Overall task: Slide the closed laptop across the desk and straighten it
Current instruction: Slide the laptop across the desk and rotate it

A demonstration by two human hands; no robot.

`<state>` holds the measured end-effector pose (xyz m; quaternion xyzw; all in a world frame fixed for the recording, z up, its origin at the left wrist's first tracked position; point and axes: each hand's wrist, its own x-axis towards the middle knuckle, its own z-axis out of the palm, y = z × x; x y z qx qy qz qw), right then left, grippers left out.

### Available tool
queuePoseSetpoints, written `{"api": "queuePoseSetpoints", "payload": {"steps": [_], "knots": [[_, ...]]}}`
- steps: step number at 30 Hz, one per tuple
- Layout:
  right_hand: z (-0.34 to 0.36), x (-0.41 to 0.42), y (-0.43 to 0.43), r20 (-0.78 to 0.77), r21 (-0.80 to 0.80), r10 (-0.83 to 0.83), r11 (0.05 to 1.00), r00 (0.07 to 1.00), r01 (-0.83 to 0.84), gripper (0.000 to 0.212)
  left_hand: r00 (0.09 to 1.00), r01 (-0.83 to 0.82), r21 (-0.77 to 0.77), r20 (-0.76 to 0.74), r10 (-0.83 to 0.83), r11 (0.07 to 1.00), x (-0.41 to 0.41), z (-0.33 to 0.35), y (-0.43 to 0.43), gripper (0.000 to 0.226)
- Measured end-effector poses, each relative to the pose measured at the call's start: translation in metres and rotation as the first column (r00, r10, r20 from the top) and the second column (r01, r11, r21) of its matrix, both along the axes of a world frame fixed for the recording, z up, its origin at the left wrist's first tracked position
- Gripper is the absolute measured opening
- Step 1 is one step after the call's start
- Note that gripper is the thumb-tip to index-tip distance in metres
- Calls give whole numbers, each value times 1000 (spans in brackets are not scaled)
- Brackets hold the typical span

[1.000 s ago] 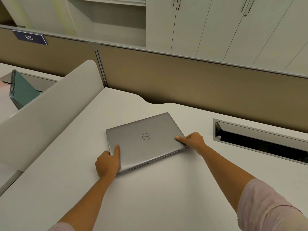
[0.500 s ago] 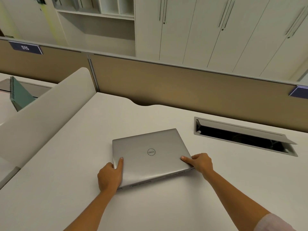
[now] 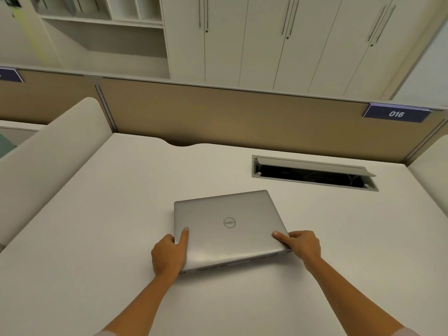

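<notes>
Now closed laptop (image 3: 228, 229) slightly askew, long axis left-right, left hand (image 3: 168, 254) and right hand (image 3: 301, 246) gripping its near corners

The closed silver metal laptop (image 3: 229, 229) has slid rightward across the white desk (image 3: 97, 226), now nearer the rectangular cable slot (image 3: 312, 174) and straighter.

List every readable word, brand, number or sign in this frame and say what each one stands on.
"DELL", in a ring: lid of the closed laptop.
"016": blue plate on the partition's top edge, right.
Second blue plate, far left: cut off, unreadable.
</notes>
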<state>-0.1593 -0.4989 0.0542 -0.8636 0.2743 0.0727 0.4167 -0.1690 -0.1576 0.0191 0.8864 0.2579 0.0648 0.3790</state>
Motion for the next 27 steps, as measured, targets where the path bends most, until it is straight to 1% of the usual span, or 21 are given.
{"api": "queuePoseSetpoints", "payload": {"steps": [4,7,11,14,17,21,24,27], "knots": [[-2,-33,-20,13,5,-85,996,996,85,65,997,73,26,-6,-73,997,-2,1,-21,62],[-4,-56,-32,8,9,-148,989,989,148,59,991,131,46,-19,-131,990,-1,1,-36,62],[-6,-85,-43,-2,34,-208,978,978,208,58,979,200,60,-45,-197,978,2,-2,-49,62],[-9,-107,-46,-27,58,-213,975,977,214,53,970,238,68,-57,-235,969,6,-5,-54,62],[-15,-125,-48,-29,87,-258,962,966,259,58,955,295,92,-64,-290,951,12,-5,-59,63],[-18,-145,-49,-44,133,-272,952,961,276,42,926,376,122,-75,-369,919,25,-3,-66,62],[-19,-157,-46,-29,151,-266,952,964,267,49,898,439,153,-89,-430,885,36,-1,-70,61],[-17,-167,-40,-9,185,-262,948,965,259,48,871,491,204,-120,-476,847,48,1,-72,62]]}}
